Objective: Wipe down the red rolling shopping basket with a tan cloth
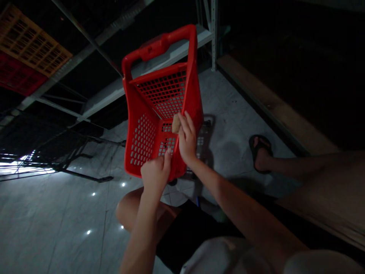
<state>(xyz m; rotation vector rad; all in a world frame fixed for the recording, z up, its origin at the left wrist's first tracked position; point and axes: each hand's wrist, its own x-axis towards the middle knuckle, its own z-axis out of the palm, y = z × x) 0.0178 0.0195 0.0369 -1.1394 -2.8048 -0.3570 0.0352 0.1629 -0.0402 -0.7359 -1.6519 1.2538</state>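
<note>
A red plastic shopping cart (194, 83) stands before me, its grid-holed basket facing up and its handle at the far end. My left hand (155, 169) is closed over the near rim of the basket, thumb pointing up and fingers hidden behind the hand. At the basket's right wall, my right hand (187, 139) holds a small tan sponge-like piece (175, 124) under its fingertips. The piece is over the inside of the basket; whether it is sponge or folded cloth I cannot tell.
Metal shelving (213, 38) stands behind the cart, with yellow (37, 42) and red crates (19, 74) at upper left. Dark wire racks or carts (71, 152) are at left. My sandalled foot (261, 154) rests on the grey tiled floor (76, 213) at right.
</note>
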